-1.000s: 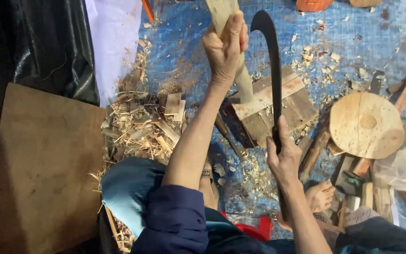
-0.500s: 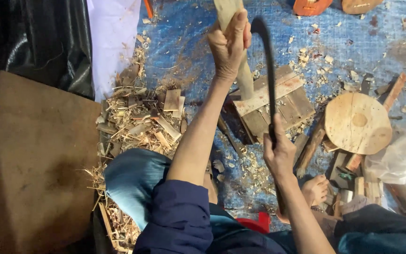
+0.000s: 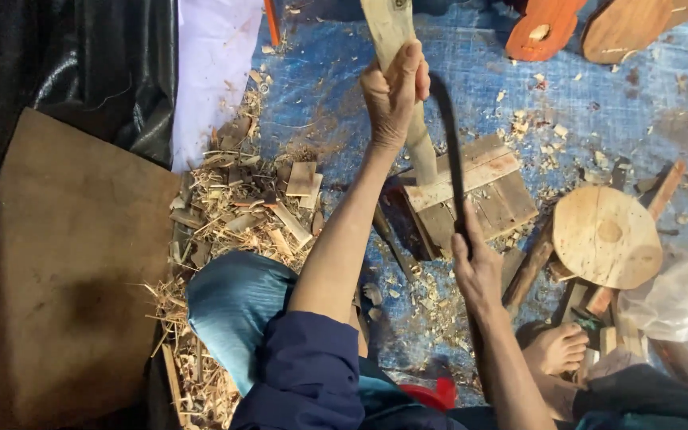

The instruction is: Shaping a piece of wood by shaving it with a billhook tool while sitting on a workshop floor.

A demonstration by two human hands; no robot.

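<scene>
Left hand [image 3: 392,99] clamps the upright wooden stick [image 3: 396,48] on the block [image 3: 471,195], right hand [image 3: 475,267] gripping the curved blade [image 3: 449,151] just beside it.

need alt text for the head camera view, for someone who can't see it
Seen from above, a seated person's left hand holds a pale wooden stick upright on a plank block, while the right hand grips a dark curved blade beside it. Wood chips litter a blue tarp, with a round wooden disc to the right.

Floor woodworking spot: wood shavings [image 3: 232,207], blue tarp [image 3: 599,103]
</scene>
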